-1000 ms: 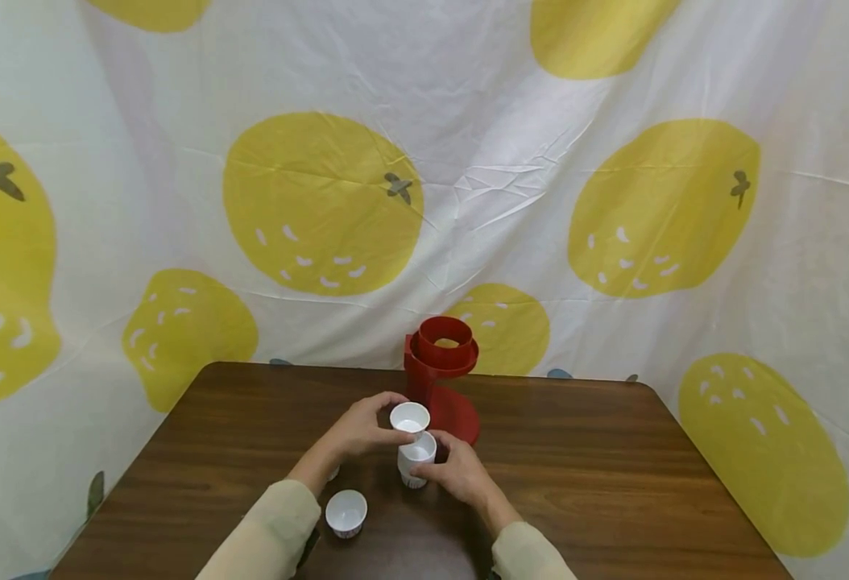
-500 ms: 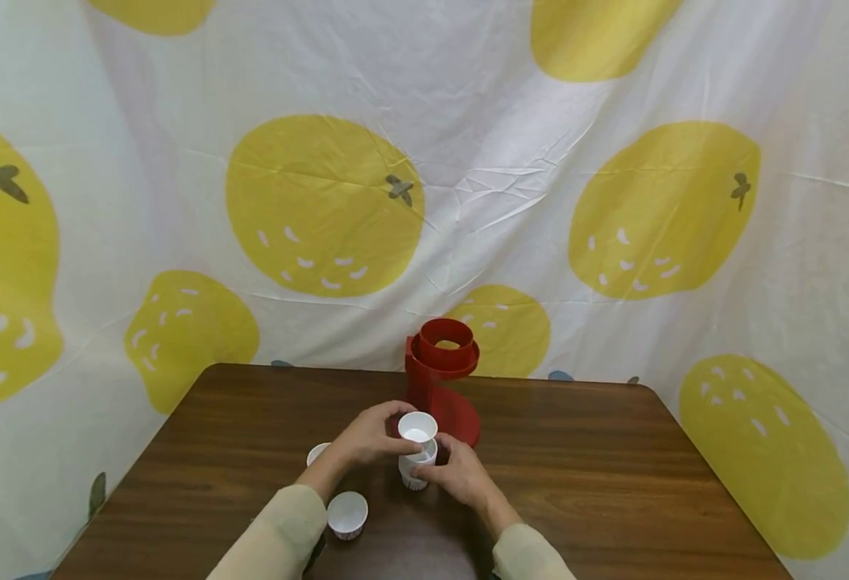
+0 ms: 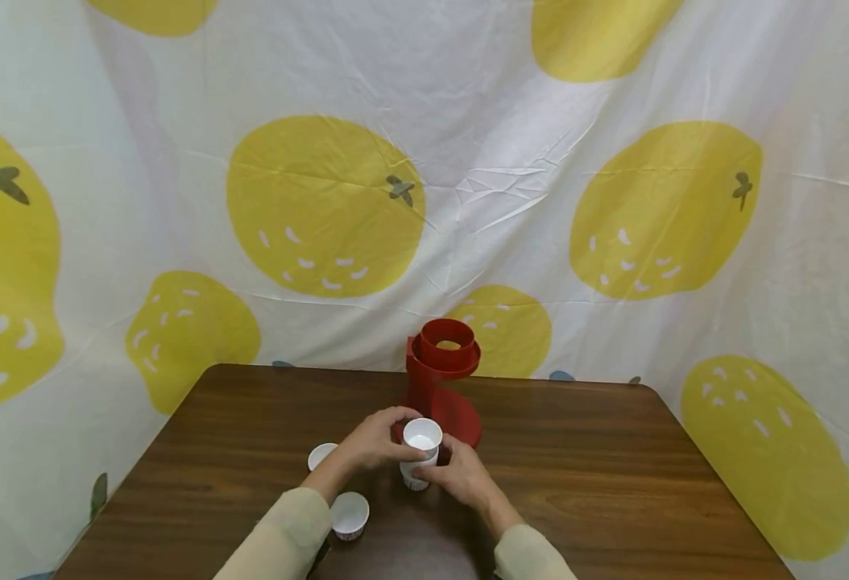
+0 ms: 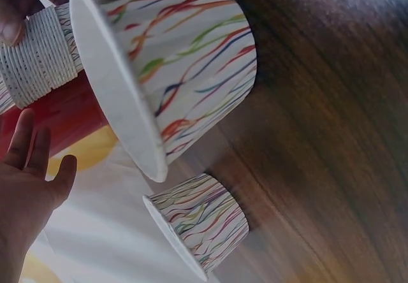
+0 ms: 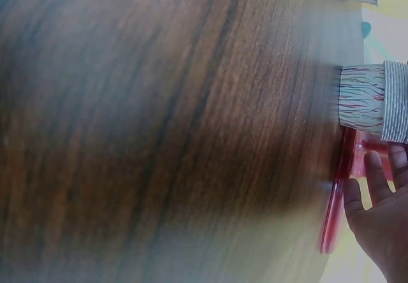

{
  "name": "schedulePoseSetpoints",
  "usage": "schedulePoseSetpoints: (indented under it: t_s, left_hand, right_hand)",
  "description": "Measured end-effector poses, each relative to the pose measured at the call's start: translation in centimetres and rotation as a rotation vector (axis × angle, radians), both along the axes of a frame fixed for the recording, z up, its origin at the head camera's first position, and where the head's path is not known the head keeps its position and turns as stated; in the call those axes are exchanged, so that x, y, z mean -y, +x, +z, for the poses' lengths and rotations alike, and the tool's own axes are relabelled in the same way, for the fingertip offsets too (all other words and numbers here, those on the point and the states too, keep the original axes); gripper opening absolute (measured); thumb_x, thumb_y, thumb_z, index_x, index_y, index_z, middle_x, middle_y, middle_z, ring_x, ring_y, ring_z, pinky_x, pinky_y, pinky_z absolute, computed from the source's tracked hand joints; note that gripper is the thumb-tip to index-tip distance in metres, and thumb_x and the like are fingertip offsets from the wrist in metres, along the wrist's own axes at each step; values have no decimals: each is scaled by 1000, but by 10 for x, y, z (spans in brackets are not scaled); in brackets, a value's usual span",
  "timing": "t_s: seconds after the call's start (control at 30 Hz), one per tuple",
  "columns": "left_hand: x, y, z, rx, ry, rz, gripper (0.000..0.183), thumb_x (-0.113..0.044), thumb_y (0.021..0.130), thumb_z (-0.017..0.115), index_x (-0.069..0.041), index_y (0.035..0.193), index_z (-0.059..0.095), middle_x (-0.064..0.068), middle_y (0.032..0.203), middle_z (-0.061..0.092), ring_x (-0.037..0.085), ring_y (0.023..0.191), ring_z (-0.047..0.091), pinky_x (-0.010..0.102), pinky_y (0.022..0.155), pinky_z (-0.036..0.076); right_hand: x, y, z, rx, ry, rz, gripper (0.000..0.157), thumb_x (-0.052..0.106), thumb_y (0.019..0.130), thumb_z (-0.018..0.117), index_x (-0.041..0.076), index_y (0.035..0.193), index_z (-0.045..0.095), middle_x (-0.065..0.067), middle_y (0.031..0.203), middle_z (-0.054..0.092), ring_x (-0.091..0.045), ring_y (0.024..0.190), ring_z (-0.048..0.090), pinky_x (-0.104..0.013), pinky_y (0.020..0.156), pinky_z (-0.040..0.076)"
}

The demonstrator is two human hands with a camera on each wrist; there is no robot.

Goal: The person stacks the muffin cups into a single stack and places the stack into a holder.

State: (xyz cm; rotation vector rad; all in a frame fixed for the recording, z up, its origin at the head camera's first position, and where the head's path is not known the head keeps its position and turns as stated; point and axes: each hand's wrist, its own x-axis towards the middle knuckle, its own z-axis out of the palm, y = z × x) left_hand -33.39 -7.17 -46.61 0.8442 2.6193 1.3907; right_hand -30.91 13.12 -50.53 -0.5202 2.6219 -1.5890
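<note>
Pinched between thumb and fingers of my left hand [image 3: 375, 441] is a white paper cup [image 3: 422, 432], its mouth facing up, right at the top of a stack of paper cups [image 3: 416, 477]. My right hand [image 3: 464, 475] grips that stack from the right side. In the left wrist view the stack [image 4: 39, 60] shows several rims nested closely and a right thumb lying against them. The lower fingers of each hand extend beside the stack. Coloured wavy lines decorate the cups, clear on the stack's lowest part [image 5: 361, 97] in the right wrist view.
Two single paper cups stand upright left of the stack: a nearer cup [image 3: 349, 515] and a farther cup [image 3: 320, 456], partly behind the left wrist. Just behind the hands rises a red stand [image 3: 432, 387] with a ring-shaped top. A lemon-print cloth [image 3: 497, 201] hangs beyond the wooden table [image 3: 598, 467].
My left hand has moved right and down with its cup, which now covers the stack's opening. The farther cup at left has come into view. My right hand stays nearly still.
</note>
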Motion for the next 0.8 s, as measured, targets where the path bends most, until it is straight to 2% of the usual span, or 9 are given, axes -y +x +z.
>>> schedulePoseSetpoints:
  t_s: [0.13,0.5,0.8]
  left_hand:
    - [-1,0,-3,-13,-18,-14,58,-27,76,85,-4,124,62,4,106,64,30,95,58,37,79,47]
    - [2,2,-3,24,-75,-24,69,-30,78,84,-1,134,56,12,122,61,29,106,57,45,90,49]
    - [5,1,-2,53,-50,-36,71,-28,79,84,0,136,54,15,125,60,37,112,55,52,94,48]
  right_hand:
    - [0,0,0,-9,4,-5,50,23,78,83,5,120,65,-5,111,68,-23,102,59,-45,92,45]
    - [0,0,-2,-25,-18,12,52,20,78,84,2,122,63,-5,109,68,-22,102,60,-42,91,46]
    - [1,0,-2,-20,-29,13,53,18,78,84,3,125,63,-4,110,68,-22,102,59,-43,91,46]
